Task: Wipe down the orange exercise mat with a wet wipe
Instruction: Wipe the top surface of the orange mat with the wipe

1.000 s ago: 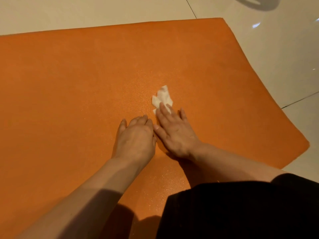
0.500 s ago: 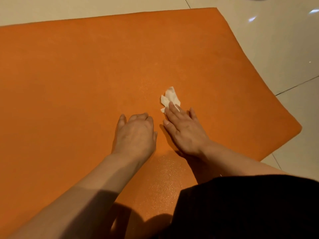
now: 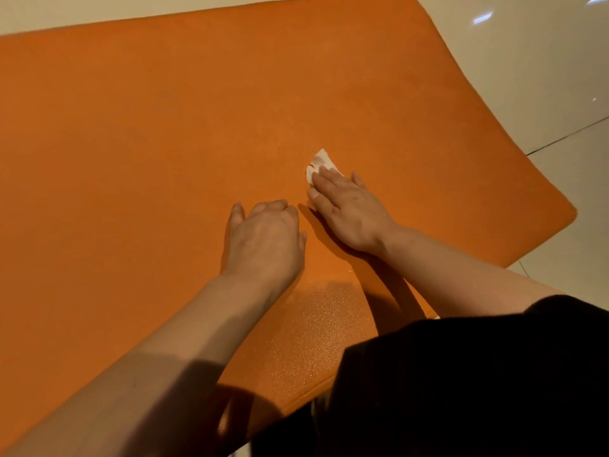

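The orange exercise mat [image 3: 148, 143] lies flat on the floor and fills most of the view. A small crumpled white wet wipe [image 3: 320, 162] sits on the mat right of centre. My right hand [image 3: 349, 211] presses it down with straight fingers; only the wipe's far end shows past the fingertips. My left hand [image 3: 263, 240] rests on the mat just left of the right hand, fingers loosely bent, holding nothing. A damp, shiny patch of mat lies below the hands.
Pale glossy floor tiles [image 3: 543, 77] with dark grout lines surround the mat at the right and top. The mat's right corner [image 3: 568, 211] is rounded. My dark clothing [image 3: 461, 390] covers the lower right.
My right hand has slid the wipe a little to the right and away from the left hand. The left hand has stayed in place. The view has shifted slightly.
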`<action>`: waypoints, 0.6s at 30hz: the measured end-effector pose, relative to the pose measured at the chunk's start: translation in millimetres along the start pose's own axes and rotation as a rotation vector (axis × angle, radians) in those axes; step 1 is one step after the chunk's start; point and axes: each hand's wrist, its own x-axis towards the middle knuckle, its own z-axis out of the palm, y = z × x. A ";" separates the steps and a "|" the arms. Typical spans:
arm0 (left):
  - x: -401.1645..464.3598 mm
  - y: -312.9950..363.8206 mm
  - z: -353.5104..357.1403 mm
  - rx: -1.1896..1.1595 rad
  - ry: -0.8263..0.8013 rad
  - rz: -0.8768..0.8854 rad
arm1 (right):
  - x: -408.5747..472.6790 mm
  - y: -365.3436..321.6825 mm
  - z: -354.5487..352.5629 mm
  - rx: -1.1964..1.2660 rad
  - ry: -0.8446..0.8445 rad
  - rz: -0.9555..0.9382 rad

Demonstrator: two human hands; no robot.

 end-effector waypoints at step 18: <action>-31.5 16.0 -0.9 -0.023 -0.056 0.017 | -48.8 55.3 -16.1 -0.151 -0.081 0.106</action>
